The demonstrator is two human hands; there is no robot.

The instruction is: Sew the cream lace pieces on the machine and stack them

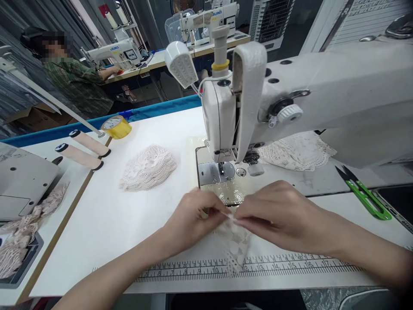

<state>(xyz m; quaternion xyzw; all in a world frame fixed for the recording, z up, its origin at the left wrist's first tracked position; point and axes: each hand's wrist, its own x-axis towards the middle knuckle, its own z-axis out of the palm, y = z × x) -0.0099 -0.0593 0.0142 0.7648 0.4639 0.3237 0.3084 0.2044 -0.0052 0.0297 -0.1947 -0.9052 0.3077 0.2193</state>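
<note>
My left hand point(193, 215) and my right hand point(277, 213) meet in front of the sewing machine point(290, 99), both pinching a small piece of white lace point(237, 245) that hangs down over the printed ruler point(290, 265) on the table edge. The fingers of both hands are closed on the lace's top edge. The needle and presser foot point(222, 165) stand just behind my hands, over the metal needle plate.
A heap of cream lace point(148, 168) lies left of the machine, more lace point(297, 150) behind its arm. Green thread snips point(364, 193) rest at the right. Yellow tape point(116, 126), two thread cones point(84, 148) and another person at a far machine are at left.
</note>
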